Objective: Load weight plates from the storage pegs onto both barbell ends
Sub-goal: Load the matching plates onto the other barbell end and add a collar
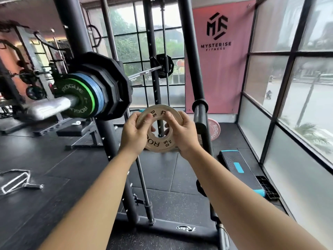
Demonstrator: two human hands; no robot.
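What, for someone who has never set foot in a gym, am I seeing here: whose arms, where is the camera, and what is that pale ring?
One camera, worn on the person's head, looks forward and down, so the two bare arms are the wearer's own. The left hand and right hand together hold a small pale weight plate marked 0.5 kg, thumbs on its face. At left is one barbell end, a steel sleeve already carrying a green plate, blue plates and large black plates, beside the dark uprights of a rack. On the rubber floor lie a metal handle and a black-and-blue step platform.
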